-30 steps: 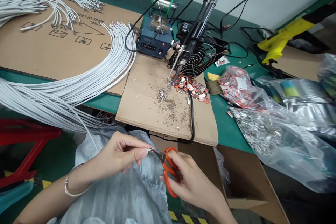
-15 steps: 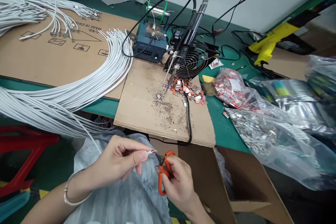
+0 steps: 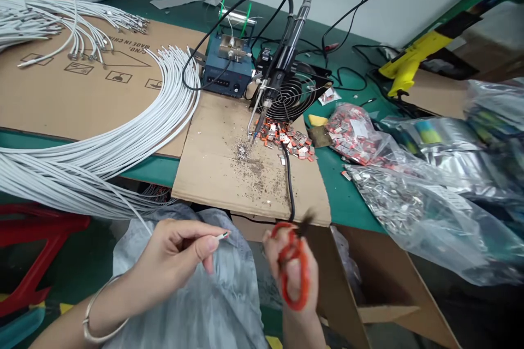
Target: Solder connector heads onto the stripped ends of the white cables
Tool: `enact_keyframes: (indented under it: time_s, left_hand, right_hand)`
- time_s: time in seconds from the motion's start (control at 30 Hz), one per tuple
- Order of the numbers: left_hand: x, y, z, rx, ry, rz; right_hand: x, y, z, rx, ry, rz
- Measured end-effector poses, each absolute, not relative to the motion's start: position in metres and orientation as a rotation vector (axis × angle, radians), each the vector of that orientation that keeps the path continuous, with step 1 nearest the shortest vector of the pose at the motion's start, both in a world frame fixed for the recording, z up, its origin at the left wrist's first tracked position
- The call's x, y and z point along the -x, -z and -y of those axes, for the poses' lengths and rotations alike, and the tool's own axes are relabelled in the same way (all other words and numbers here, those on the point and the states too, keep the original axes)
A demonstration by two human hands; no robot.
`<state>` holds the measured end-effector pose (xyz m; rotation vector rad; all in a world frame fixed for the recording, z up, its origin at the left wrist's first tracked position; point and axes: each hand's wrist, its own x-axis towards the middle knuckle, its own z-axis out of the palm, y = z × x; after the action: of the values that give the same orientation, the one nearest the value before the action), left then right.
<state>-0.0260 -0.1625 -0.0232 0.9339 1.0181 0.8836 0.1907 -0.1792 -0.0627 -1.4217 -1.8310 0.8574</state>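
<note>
Cable (image 3: pixel 222 236) in left hand (image 3: pixel 176 256): smooth plastic | scissors (image 3: pixel 304 267) in right hand (image 3: pixel 293 272): glossy plastic handles | bracelet (image 3: pixel 87 327) on left wrist: smooth, metallic-looking | garment (image 3: pixel 229 294) beneath left hand: matt, wrinkled cloth | cardboard mat (image 3: pixel 213 163) beyond both hands: matt, gritty | bag (image 3: pixel 442 240) right of right hand: clear, glossy plastic

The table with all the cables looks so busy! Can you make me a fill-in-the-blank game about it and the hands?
1. The left hand pinches a cable whose outer cover is ____.
2. The right hand holds a pair of ____.
3. The table has a top coloured ____.
4. The black fan stands beside a ____ box with a knob.

Missing words: white; scissors; green; blue.
</note>
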Motion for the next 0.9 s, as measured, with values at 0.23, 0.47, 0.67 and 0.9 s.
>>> enact_keyframes:
  time_s: [0.23,0.47,0.67,0.9]
  left_hand:
    - [0.021,0.02,0.165,-0.968,-0.84,-1.027]
    - [0.022,0.022,0.166,-1.042,-0.825,-1.034]
    - [0.024,0.021,0.166,-1.123,-0.832,-1.047]
    - [0.025,0.021,0.167,-1.167,-0.785,-1.037]
  right_hand:
    - [-0.193,0.055,0.178,1.365,-1.04,2.147]
    - [-0.19,0.04,0.173,1.352,-0.868,2.321]
    - [-0.191,0.039,0.173,1.307,-0.823,2.39]
    - [-0.192,0.033,0.172,1.263,-0.777,2.413]
